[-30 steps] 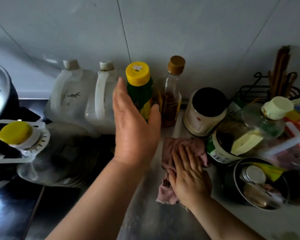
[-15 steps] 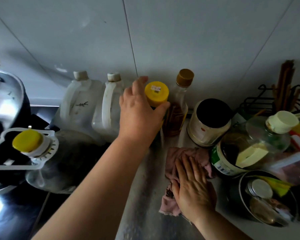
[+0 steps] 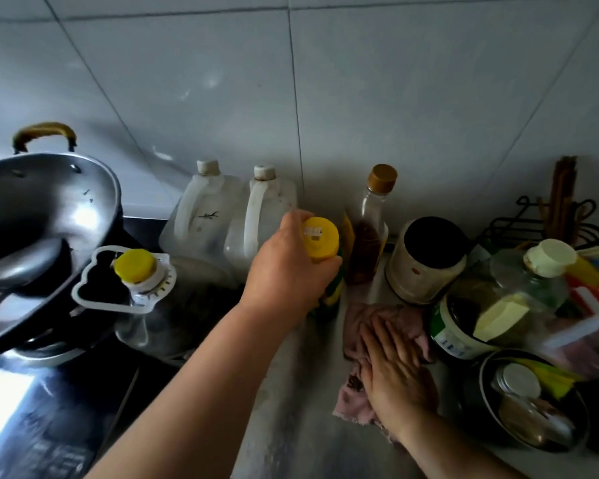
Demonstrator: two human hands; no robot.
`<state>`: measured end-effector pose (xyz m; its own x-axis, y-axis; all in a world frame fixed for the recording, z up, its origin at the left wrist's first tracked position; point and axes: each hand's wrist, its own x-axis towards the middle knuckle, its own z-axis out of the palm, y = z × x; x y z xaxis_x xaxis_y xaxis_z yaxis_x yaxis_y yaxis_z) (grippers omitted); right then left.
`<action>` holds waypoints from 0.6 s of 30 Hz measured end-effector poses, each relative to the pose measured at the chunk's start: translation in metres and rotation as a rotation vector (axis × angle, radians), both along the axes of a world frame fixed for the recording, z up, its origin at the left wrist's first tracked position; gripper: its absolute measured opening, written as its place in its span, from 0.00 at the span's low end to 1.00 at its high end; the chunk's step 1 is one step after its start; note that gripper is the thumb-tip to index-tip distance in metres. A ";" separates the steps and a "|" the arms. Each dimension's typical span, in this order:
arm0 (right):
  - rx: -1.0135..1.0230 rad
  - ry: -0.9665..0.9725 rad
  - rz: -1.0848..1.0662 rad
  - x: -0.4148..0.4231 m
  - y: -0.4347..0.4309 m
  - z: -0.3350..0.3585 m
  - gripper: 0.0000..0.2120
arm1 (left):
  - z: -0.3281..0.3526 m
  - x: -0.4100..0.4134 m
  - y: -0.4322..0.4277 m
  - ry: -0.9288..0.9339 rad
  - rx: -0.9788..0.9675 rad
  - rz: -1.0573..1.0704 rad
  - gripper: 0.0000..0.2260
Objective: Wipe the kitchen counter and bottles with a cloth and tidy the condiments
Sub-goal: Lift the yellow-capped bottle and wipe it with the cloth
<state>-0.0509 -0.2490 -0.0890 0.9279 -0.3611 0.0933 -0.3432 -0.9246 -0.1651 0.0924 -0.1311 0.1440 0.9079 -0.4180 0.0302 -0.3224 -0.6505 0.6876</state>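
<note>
Yellow-capped bottle (image 3: 323, 245), sticker (image 3: 312, 231) print illegible

1. A wall of large, glossy, pale grey tiles (image 3: 412, 98) fills the upper half, split by thin dark grout lines (image 3: 295, 98).
2. Soft whitish reflections (image 3: 210, 81) lie on the tiles, and the wall darkens toward its foot.
3. At the lower left, a flat black glass hob (image 3: 66, 444) carries a bright white glare (image 3: 4, 402).
4. A wide silver metal wok (image 3: 42, 209) sits over the hob.
5. A black wire rack (image 3: 512, 221) stands against the wall at far right.
</note>
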 end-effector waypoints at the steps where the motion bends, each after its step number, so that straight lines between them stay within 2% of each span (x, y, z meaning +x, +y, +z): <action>1: 0.013 0.015 0.003 0.000 -0.001 0.001 0.27 | 0.002 -0.003 0.005 0.014 0.016 -0.014 0.27; 5: 0.033 0.066 -0.029 0.002 -0.004 0.007 0.27 | 0.007 -0.018 0.028 0.055 0.082 -0.050 0.26; 11: 0.298 0.227 -0.061 0.009 0.006 0.027 0.24 | 0.015 -0.028 0.064 0.063 0.175 -0.074 0.26; 13: 0.451 0.169 -0.168 0.019 0.012 0.039 0.19 | 0.016 -0.026 0.077 0.064 0.197 -0.056 0.26; 14: 0.592 0.114 -0.209 0.025 0.015 0.048 0.17 | 0.017 -0.025 0.082 0.058 0.210 -0.045 0.27; 16: 0.785 -0.115 -0.258 0.041 0.024 0.067 0.12 | 0.017 -0.021 0.091 0.049 0.237 -0.030 0.28; 17: 0.753 -0.259 -0.251 0.051 0.029 0.076 0.13 | 0.015 -0.019 0.095 0.052 0.243 -0.025 0.28; 18: 0.637 -0.389 -0.221 0.060 0.033 0.085 0.14 | 0.016 -0.018 0.096 0.047 0.243 -0.026 0.28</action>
<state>0.0092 -0.2163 -0.0041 0.7714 -0.6269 0.1094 -0.3172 -0.5277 -0.7880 0.0746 -0.0348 0.1599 0.8948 -0.4312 -0.1159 -0.3128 -0.7906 0.5263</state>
